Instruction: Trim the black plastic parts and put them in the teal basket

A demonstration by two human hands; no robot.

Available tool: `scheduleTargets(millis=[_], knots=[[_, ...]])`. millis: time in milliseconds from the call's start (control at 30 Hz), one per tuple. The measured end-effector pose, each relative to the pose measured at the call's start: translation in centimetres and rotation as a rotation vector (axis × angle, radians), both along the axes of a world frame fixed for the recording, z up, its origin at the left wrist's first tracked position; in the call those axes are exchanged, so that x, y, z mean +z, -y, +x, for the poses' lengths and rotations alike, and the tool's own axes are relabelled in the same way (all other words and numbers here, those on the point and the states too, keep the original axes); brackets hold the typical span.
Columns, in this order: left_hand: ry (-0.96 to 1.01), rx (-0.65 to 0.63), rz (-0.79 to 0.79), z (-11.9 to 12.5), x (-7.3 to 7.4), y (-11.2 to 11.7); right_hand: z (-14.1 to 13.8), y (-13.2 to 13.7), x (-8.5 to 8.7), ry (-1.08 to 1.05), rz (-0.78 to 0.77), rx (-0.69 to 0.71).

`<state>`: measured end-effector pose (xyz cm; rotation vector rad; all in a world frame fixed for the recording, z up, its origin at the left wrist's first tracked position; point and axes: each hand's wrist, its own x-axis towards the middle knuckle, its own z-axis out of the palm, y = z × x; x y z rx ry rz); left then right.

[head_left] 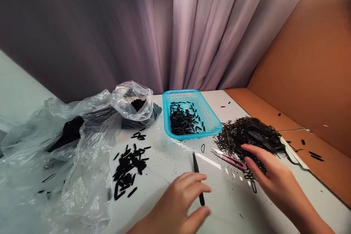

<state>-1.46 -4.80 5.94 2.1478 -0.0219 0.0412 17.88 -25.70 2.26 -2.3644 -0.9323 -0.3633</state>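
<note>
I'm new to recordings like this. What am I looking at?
No machine here: these are a person's bare hands, seen by a camera worn on the head, looking forward and down. On the white table lie a blue basket holding small black pieces, a loose heap of similar pieces, clear plastic bags, a pink-handled tool and a tangle of black strands. The left hand is over a slim black tool; the right hand is at the tangle. Neither clearly holds anything.

The tabletop (164,161) is white, the basket (211,116) at its far edge translucent blue, the tweezers (195,163) plain black, the snips (234,162) pink-handled, the tangled heap (255,131) by its right edge black, and the curtain (189,36) greyish mauve.
</note>
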Motion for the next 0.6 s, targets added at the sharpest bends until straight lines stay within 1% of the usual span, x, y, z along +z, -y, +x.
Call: scheduleTargets(millis=[33, 67, 133, 200, 267, 300, 367, 467, 500, 600], knots=[[0.012, 0.037, 0.154, -1.5, -1.0, -1.1, -0.7, -0.7, -0.2, -0.027, -0.039, 0.066], [0.011, 0.11, 0.299, -2.9, -2.1, -2.2, -1.5, -1.5, -0.4, -0.051, -0.076, 0.126], [-0.009, 0.312, 0.541, -5.0, -3.9, -4.3, -2.8, -3.4, -0.8, -0.072, -0.142, 0.239], [-0.066, 0.5, 0.726, -6.2, -5.2, -6.1, -3.9, -5.3, -0.7, -0.068, -0.21, 0.333], [-0.135, 0.653, 0.837, -6.5, -5.9, -7.7, -4.6, -7.0, -0.4, -0.066, -0.263, 0.41], [-0.168, 0.709, 0.853, -6.4, -6.0, -8.3, -5.0, -7.7, -0.1, -0.067, -0.284, 0.438], [-0.198, 0.786, 0.826, -5.7, -6.2, -9.4, -5.4, -8.8, 0.3, -0.064, -0.313, 0.472], [-0.136, 0.867, 0.661, -3.9, -6.3, -10.4, -5.6, -9.6, 0.3, -0.036, -0.307, 0.494], [-0.086, 0.877, 0.586, -3.3, -6.3, -10.6, -5.6, -9.8, 0.1, -0.021, -0.295, 0.494], [0.0, 0.853, 0.501, -1.4, -6.0, -11.0, -5.4, -10.0, -0.7, 0.015, -0.246, 0.467]])
